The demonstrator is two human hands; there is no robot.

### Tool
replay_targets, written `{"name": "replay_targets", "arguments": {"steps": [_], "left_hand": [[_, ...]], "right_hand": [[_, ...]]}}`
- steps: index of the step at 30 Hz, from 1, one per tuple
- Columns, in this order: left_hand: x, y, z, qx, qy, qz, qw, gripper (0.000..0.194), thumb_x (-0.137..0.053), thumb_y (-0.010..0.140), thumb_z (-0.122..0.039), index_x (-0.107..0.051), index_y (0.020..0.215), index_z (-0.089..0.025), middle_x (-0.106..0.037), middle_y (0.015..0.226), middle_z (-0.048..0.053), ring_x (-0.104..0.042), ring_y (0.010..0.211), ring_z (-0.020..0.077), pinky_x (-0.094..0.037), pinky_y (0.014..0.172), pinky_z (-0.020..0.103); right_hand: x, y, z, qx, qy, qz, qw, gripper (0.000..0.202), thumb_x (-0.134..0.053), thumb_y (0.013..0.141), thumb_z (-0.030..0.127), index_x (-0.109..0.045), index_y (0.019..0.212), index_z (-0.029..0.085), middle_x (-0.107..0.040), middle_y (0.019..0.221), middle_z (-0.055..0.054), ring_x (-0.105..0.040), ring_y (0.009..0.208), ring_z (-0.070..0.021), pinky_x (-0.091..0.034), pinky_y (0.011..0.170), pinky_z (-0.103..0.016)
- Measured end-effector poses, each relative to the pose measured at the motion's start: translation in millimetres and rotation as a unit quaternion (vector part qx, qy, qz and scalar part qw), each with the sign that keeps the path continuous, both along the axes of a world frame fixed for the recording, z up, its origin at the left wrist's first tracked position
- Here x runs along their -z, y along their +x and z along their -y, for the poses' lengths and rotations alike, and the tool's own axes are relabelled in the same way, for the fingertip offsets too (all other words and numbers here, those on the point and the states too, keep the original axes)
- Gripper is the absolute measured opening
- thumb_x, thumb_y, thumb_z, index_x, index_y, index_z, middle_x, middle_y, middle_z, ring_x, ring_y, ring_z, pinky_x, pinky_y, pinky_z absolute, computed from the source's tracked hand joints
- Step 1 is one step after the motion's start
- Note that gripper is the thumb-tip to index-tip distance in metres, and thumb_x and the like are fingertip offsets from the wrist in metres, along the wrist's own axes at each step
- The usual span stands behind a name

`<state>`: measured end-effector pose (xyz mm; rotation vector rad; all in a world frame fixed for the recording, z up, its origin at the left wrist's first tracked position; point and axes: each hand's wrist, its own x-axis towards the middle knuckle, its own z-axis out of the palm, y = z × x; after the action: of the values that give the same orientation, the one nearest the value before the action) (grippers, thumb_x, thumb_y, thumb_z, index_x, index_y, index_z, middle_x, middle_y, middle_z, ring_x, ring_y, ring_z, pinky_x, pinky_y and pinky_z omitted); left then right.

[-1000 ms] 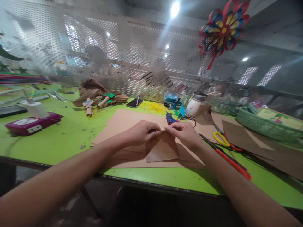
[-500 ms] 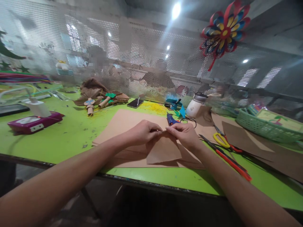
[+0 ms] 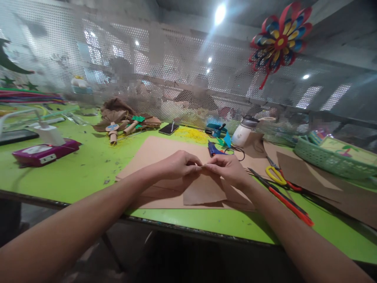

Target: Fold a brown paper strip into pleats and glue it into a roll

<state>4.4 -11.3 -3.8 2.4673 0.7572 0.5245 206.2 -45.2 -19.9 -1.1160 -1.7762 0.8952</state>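
A small piece of brown paper (image 3: pixel 204 189) hangs from the fingertips of both hands, above larger brown sheets (image 3: pixel 156 151) on the green table. My left hand (image 3: pixel 180 164) pinches its top edge from the left. From the right, my right hand (image 3: pixel 228 167) pinches the same edge, the fingertips nearly touching. Just behind my right hand lies a blue glue gun (image 3: pixel 212 149). Right of it are scissors with red handles (image 3: pixel 290 205) and scissors with a yellow handle (image 3: pixel 275 175).
A purple power strip (image 3: pixel 45 152) sits at left on the green table (image 3: pixel 97 169). Behind are brown paper figures (image 3: pixel 113 133), a phone (image 3: pixel 169 128), yellow shreds (image 3: pixel 191 135) and a white bottle (image 3: pixel 242 133). A green basket (image 3: pixel 332 159) stands at right.
The right thumb and fingertips have shifted slightly on the paper's top edge, closer to the left fingertips. The rest looks the same apart from a slight camera shift.
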Motion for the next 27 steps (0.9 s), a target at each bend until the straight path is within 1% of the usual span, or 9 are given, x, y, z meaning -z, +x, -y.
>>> {"name": "replay_targets", "arguments": {"steps": [4,8,11,16,19,21,25,27], "left_hand": [[-5.0,-3.7,-1.0,0.003,0.001,-0.05,0.999,0.023,-0.05,0.082,-0.028,-0.067,0.089,-0.014,-0.068,0.077,0.004,-0.055,0.065,0.0122,-0.037,0.06,0.021],[-8.0,-7.0,-1.0,0.018,-0.032,-0.067,0.997,0.026,-0.043,0.085,-0.028,-0.063,0.078,-0.014,-0.064,0.067,0.002,-0.053,0.057,0.0112,-0.036,0.056,0.021],[-7.4,-7.4,-1.0,0.029,-0.048,-0.068,0.996,0.027,-0.041,0.087,-0.03,-0.059,0.073,-0.014,-0.061,0.062,0.001,-0.051,0.054,0.0108,-0.036,0.055,0.021],[-4.4,-5.2,-2.3,0.023,-0.03,-0.059,0.998,0.027,-0.042,0.088,-0.034,-0.056,0.074,-0.015,-0.054,0.057,-0.001,-0.045,0.05,0.0102,-0.032,0.051,0.021],[-3.6,-4.7,-3.9,0.022,-0.004,-0.049,0.999,0.028,-0.042,0.088,-0.036,-0.058,0.078,-0.015,-0.055,0.061,-0.001,-0.046,0.054,0.0109,-0.032,0.052,0.021],[-2.6,-4.9,-5.2,0.014,0.01,-0.047,0.999,0.03,-0.042,0.088,-0.037,-0.058,0.076,-0.015,-0.055,0.062,0.0,-0.047,0.056,0.0113,-0.033,0.053,0.021],[1.9,-5.8,-6.6,0.012,-0.015,-0.064,0.998,0.035,-0.038,0.089,-0.038,-0.055,0.068,-0.016,-0.054,0.057,-0.001,-0.046,0.051,0.0109,-0.032,0.052,0.022],[3.1,-6.5,-5.8,0.017,0.001,-0.058,0.998,0.032,-0.039,0.088,-0.037,-0.055,0.07,-0.016,-0.056,0.061,0.0,-0.047,0.053,0.0108,-0.032,0.053,0.022]], "right_hand": [[-0.6,1.4,0.0,0.002,-0.01,-0.006,1.0,0.023,-0.068,0.07,0.036,-0.065,0.067,0.013,-0.06,0.058,-0.002,-0.05,0.052,-0.0111,-0.037,0.047,-0.023],[-2.7,5.9,-2.0,0.018,0.019,0.012,1.0,0.024,-0.069,0.068,0.036,-0.065,0.066,0.013,-0.058,0.059,0.0,-0.049,0.053,-0.0102,-0.036,0.05,-0.023],[-2.7,8.8,-4.4,0.022,0.023,0.017,0.999,0.027,-0.069,0.068,0.038,-0.064,0.066,0.012,-0.056,0.057,0.001,-0.046,0.052,-0.0093,-0.034,0.049,-0.022],[-0.9,12.4,-8.2,0.026,0.006,0.017,1.0,0.03,-0.068,0.068,0.041,-0.063,0.067,0.012,-0.054,0.055,0.001,-0.042,0.048,-0.0076,-0.029,0.045,-0.021],[-0.5,15.0,-9.9,0.024,0.0,0.007,1.0,0.03,-0.068,0.068,0.041,-0.062,0.068,0.012,-0.051,0.052,0.003,-0.038,0.046,-0.0062,-0.026,0.043,-0.02],[-0.4,16.5,-10.8,0.023,-0.003,0.003,1.0,0.031,-0.067,0.069,0.042,-0.061,0.067,0.012,-0.05,0.05,0.004,-0.036,0.044,-0.0056,-0.025,0.042,-0.02],[-1.6,17.2,-10.7,0.021,-0.017,0.0,1.0,0.032,-0.068,0.067,0.043,-0.061,0.067,0.012,-0.05,0.049,0.004,-0.037,0.044,-0.0059,-0.026,0.041,-0.02],[-4.1,17.0,-9.2,0.021,-0.033,-0.004,0.999,0.032,-0.07,0.065,0.043,-0.061,0.067,0.012,-0.052,0.051,0.003,-0.039,0.046,-0.0064,-0.028,0.042,-0.02]]}}
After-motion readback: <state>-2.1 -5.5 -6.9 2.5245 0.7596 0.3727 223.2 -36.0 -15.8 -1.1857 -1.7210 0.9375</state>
